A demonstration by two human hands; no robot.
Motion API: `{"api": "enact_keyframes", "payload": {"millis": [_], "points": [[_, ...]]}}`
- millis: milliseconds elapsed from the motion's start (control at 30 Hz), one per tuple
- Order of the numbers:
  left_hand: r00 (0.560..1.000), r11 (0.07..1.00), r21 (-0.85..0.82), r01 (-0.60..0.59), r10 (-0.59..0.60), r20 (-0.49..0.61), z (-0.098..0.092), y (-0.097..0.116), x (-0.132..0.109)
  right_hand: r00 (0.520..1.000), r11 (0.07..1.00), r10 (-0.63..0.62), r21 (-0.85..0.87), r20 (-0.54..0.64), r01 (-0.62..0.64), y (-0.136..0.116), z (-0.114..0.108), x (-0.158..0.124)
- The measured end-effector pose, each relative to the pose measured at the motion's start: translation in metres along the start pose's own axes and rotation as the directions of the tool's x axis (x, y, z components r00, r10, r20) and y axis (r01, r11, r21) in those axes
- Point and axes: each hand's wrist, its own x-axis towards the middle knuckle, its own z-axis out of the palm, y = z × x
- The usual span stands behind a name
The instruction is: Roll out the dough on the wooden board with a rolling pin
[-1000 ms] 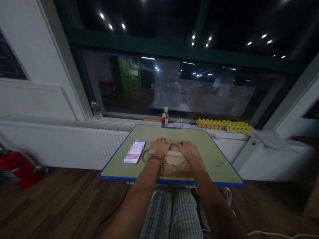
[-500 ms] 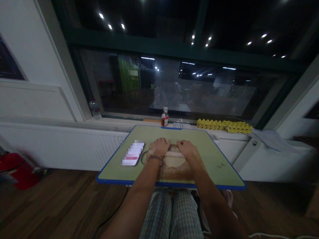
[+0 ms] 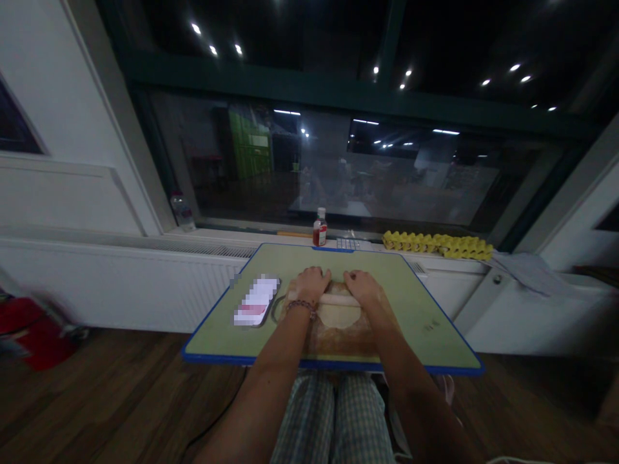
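Between my hands lies a pale rolling pin, crosswise over a flat round of dough. My left hand curls over the pin's left end, and a beaded bracelet circles that wrist. At the other end my right hand wraps over the pin with bent fingers. The dough rests on a brown wooden board, which my forearms partly cover. The pin's ends are hidden under my hands.
The board sits on a green tabletop with a blue rim. A lit phone lies left of the board. Behind stand a small bottle and a yellow egg tray on the windowsill. A red fire extinguisher is at far left.
The rolling pin has shifted very slightly toward the far edge of the dough, so a bit more of the dough shows. Both hands keep their grip.
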Motion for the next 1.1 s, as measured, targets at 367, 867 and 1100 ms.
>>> {"api": "enact_keyframes", "payload": {"millis": [367, 867, 1100], "points": [[0.999, 0.999, 0.007, -0.033, 0.033, -0.014, 0.001, 0.001, 0.014, 0.995, 1.000, -0.004, 0.023, -0.101, 0.006, 0.000, 0.004, 0.009], [0.999, 0.997, 0.051, -0.050, 0.050, 0.012, -0.003, 0.003, 0.014, 0.995, 0.997, -0.067, -0.031, -0.080, 0.065, -0.001, 0.005, 0.014], [1.000, 0.999, 0.050, -0.015, 0.015, 0.014, 0.002, 0.000, 0.006, 0.993, 0.984, -0.116, -0.136, -0.003, 0.115, 0.002, 0.011, 0.005]]}}
